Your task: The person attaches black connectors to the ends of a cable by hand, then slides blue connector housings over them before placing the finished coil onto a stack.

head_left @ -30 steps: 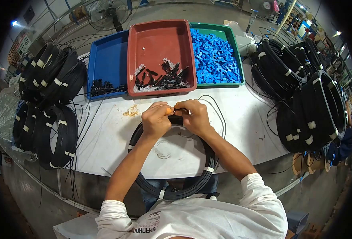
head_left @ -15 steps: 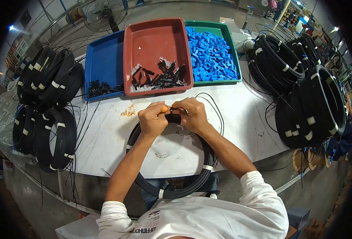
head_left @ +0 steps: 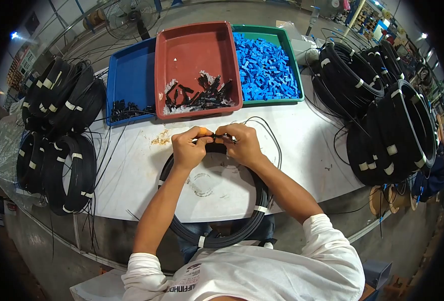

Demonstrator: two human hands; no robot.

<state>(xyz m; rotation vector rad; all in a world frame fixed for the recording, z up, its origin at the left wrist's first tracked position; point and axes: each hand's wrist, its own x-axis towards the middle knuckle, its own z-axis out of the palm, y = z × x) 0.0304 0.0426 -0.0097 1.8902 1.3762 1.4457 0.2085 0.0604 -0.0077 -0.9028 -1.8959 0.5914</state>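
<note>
A coil of black cable (head_left: 242, 234) bound with white tape lies in front of me, its near side hanging past the table edge against my body. Over its far side, both hands meet at a small black part (head_left: 214, 137), mostly covered by the fingers. My left hand (head_left: 187, 149) pinches it from the left, with orange wrapping on a finger. From the right, my right hand (head_left: 243, 144) is closed on the same part, fingertips nearly touching the left ones. A loose loop of thin cable (head_left: 274, 134) curves out to the right of my right hand.
Beyond the hands stand a blue tray (head_left: 131, 70) with small black pieces, a red tray (head_left: 197, 47) with black parts and clear scraps, and a green tray (head_left: 297, 83) full of blue clips. Black coils are stacked left (head_left: 86, 100) and right (head_left: 372, 135) on the white table (head_left: 312, 175).
My left hand has shifted slightly left and its thumb and fingers have changed position around the black part. The right hand stays nearly in place. The coil looks unmoved.
</note>
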